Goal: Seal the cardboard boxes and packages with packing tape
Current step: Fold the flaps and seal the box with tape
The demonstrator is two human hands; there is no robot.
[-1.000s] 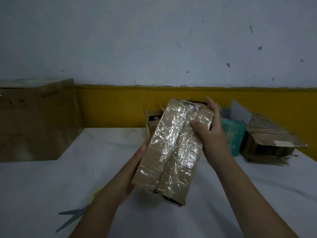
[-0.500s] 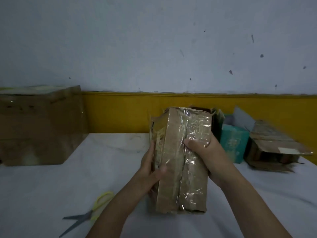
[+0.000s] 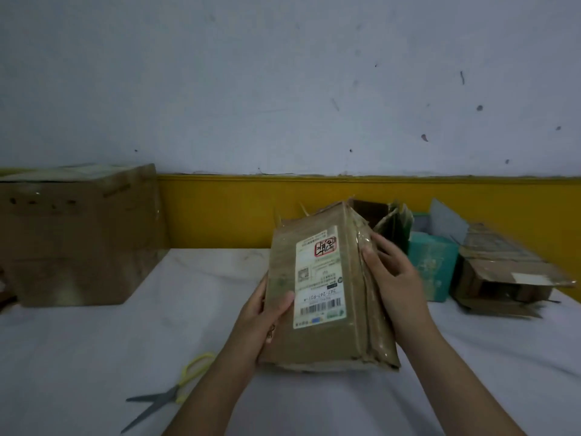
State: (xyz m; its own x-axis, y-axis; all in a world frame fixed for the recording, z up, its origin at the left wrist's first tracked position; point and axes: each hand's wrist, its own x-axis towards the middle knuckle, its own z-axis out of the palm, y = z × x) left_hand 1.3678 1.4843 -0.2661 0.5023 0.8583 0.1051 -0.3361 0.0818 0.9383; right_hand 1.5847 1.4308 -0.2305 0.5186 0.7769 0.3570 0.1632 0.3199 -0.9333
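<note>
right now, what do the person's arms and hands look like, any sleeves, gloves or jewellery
Both are bare. The left hand and right hand wear no gloves. The left forearm and right forearm run uncovered to the bottom edge of the picture, with no sleeve in view. No watch, bracelet or ring shows, though the light is dim.

Scissors (yellow handles) on white table; teal carton behind
</note>
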